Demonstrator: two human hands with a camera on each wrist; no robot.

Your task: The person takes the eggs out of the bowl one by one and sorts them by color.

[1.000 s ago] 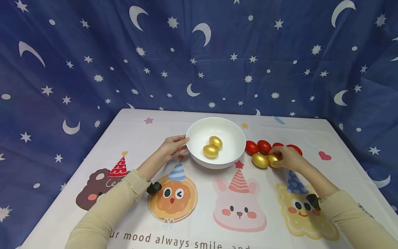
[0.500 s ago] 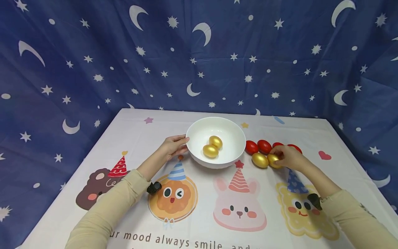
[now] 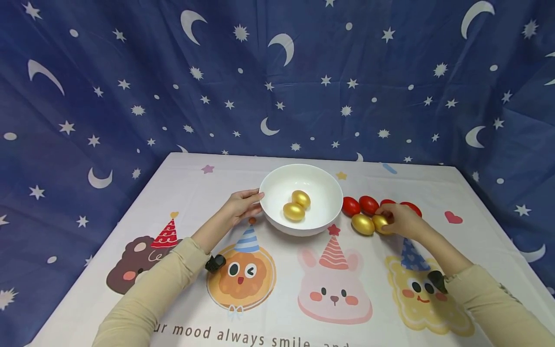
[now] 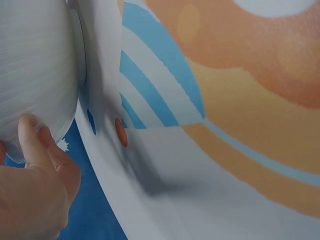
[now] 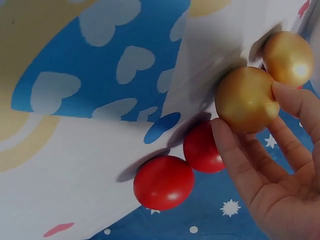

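Note:
My left hand grips the left side of a white bowl, thumb at the rim. In the left wrist view its fingertips lie against the bowl's outer wall. Inside the bowl are two golden eggs. To the right, my right hand pinches a golden egg between thumb and fingers. Another golden egg lies just left of it, also seen in the right wrist view. Several red eggs sit in a row behind, some partly hidden by the hand.
The white tablecloth carries printed cartoon figures and lettering. A blue curtain with moons and stars hangs behind the table's back edge and along the sides. Black wrist cameras sit on both wrists.

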